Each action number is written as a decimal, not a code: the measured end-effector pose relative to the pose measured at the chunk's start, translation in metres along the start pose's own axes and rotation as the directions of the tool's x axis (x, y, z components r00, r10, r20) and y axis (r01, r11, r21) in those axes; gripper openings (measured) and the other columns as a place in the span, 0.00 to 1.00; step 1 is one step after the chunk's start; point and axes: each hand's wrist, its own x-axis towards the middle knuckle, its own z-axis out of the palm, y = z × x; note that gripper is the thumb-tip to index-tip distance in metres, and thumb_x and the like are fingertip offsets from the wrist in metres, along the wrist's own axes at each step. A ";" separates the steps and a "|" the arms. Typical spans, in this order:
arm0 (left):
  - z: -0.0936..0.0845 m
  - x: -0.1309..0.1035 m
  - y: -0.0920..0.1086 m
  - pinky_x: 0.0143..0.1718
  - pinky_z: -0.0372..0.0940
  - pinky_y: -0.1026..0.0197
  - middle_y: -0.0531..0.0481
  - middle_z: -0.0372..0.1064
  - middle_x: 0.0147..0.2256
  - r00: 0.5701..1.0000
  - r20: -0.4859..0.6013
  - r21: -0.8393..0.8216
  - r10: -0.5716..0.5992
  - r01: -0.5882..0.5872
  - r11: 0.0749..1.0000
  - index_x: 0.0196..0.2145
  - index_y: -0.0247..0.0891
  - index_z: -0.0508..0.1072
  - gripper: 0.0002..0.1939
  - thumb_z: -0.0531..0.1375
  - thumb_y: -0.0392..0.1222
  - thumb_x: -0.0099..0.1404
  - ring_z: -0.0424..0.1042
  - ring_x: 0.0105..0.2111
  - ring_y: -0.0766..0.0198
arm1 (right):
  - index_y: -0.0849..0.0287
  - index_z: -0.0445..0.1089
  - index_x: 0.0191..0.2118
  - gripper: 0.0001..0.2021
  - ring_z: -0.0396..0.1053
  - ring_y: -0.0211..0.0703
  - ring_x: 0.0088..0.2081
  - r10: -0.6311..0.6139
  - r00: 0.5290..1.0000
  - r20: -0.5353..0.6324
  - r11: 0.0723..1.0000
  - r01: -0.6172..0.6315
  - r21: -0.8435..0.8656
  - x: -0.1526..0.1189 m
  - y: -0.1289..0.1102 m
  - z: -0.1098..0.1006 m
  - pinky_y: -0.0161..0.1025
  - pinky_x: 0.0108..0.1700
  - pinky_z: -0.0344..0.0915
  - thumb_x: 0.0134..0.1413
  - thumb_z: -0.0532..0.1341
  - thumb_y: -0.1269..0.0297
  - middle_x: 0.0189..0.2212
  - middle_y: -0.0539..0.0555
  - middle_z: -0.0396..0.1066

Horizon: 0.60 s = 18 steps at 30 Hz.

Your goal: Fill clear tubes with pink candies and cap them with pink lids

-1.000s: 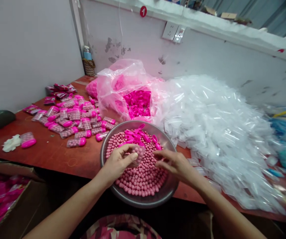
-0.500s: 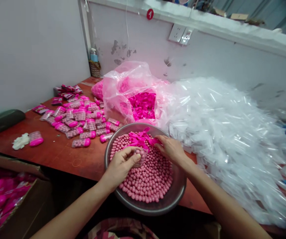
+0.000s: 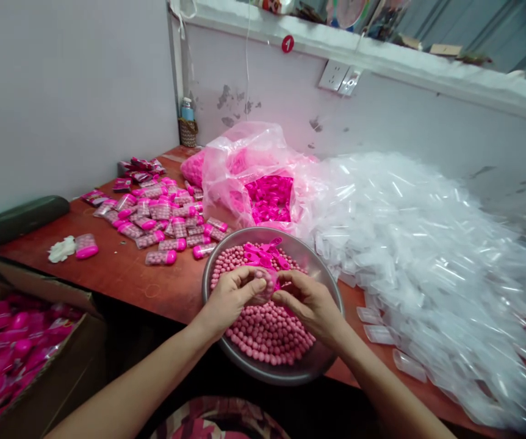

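My left hand (image 3: 229,299) is closed around a small clear plastic container (image 3: 264,291) filled with pink balls. Its fingers partly cover it. My right hand (image 3: 311,305) pinches a bright pink cap (image 3: 277,283) against the container's open end; whether it is seated I cannot tell. Both hands are above a metal bowl (image 3: 329,356) of loose pink balls (image 3: 267,341). On the balls, just beyond my fingers, lie several pink caps (image 3: 263,253) with looped ends.
Filled, capped containers (image 3: 160,210) lie at left on the red table (image 3: 126,283). Behind the bowl stands a plastic bag (image 3: 249,137) of pink caps. Clear empty containers (image 3: 409,244) are heaped at right. A cardboard box (image 3: 68,360) of pink packs sits low left.
My right hand has brought a pink cap from the pile in the bowl toward me, up to the container in my left hand. The view has shifted slightly left.
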 end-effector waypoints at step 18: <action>0.001 -0.019 -0.002 0.39 0.63 0.65 0.51 0.74 0.32 0.945 0.097 0.659 0.314 -0.297 0.691 0.37 0.38 0.76 0.09 0.56 0.34 0.62 0.72 0.35 0.63 | 0.57 0.65 0.42 0.07 0.66 0.37 0.32 -0.373 0.921 0.111 0.881 0.389 -0.269 -0.006 -0.013 -0.014 0.32 0.34 0.62 0.57 0.57 0.69 0.30 0.51 0.68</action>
